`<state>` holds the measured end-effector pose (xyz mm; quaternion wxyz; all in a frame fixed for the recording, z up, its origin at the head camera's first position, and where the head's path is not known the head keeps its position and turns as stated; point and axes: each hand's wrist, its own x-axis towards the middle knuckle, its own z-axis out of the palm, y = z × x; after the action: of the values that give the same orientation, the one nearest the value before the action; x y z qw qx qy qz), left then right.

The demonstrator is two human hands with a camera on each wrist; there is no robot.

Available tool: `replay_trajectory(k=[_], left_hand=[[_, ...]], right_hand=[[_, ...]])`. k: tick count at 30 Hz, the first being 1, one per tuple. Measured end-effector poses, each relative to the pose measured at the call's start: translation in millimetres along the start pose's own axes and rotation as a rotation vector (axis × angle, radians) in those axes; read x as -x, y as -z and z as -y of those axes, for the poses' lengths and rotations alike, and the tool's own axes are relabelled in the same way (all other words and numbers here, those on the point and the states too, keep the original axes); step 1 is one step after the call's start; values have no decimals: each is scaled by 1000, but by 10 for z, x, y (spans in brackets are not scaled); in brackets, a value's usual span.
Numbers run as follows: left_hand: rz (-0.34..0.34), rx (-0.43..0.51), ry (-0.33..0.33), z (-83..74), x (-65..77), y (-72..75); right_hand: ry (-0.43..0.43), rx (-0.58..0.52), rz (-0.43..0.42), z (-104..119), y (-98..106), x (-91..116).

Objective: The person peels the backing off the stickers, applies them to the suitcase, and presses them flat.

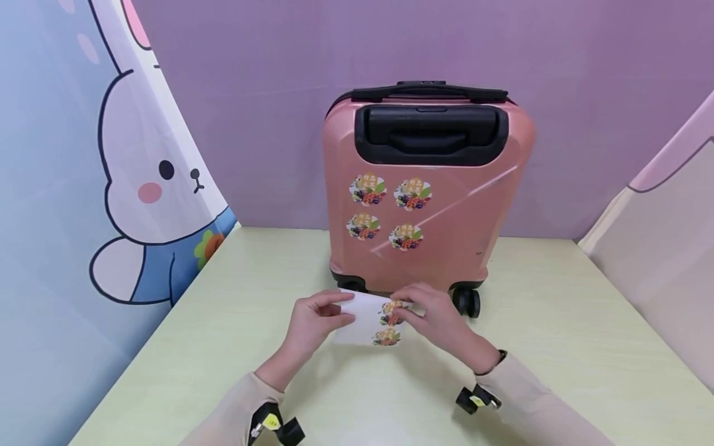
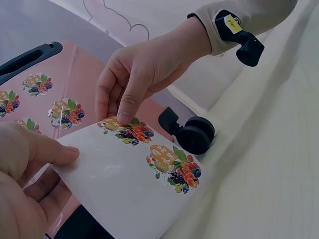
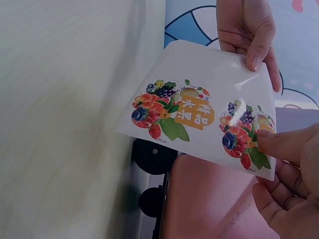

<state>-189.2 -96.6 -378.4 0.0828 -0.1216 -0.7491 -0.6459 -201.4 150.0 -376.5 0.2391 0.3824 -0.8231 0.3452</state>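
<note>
Nearest, two beige sleeves (image 1: 225, 416) extend over the pale tabletop (image 1: 563, 322), each with a black wrist device (image 1: 290, 432) fitted at the cuff. Forward of the cuffs, the left hand (image 1: 319, 317) pinches the left edge of a white sticker sheet (image 1: 359, 319), thumb on the printed face and fingers behind. The right hand (image 1: 432, 314) pinches the opposite upper corner, its thumb pressed onto the upper fruit sticker (image 1: 392, 314) and its fingers behind the sheet. The sheet is thus suspended between both hands, above the tabletop, printed face toward the wearer; the lower fruit sticker (image 1: 387, 337) sits below the right thumb, uncovered. Directly beyond the sheet stands a pink hard-shell suitcase (image 1: 457, 210), upright on black caster wheels (image 1: 466, 301); whether the sheet contacts its base cannot be determined. Four round fruit stickers (image 1: 367, 189) are affixed to the left half of its front panel, in two rows of two, below the recessed black telescopic handle (image 1: 432, 139). A black carry handle (image 1: 429, 93) spans the top. Behind the suitcase hangs a purple backdrop (image 1: 251, 118); at left, a blue panel bears a cartoon rabbit (image 1: 162, 204).
</note>
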Motion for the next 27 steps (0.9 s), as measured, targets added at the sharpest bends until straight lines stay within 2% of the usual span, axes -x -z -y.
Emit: replay_trajectory(k=[6,16,22,27], left_hand=[[-6,13,62,-7,10,-16],[15,46,114,-1,-10,-44],[29,71,135,11,-8,-61],[45,80,152,20,-11,-74]], right_hand=[[17,31,-9,-10,13,3],[111,71,-91,-67,1,-9],[114,80,-84,-69,16,-10],[77,68,-56,-71,40,-5]])
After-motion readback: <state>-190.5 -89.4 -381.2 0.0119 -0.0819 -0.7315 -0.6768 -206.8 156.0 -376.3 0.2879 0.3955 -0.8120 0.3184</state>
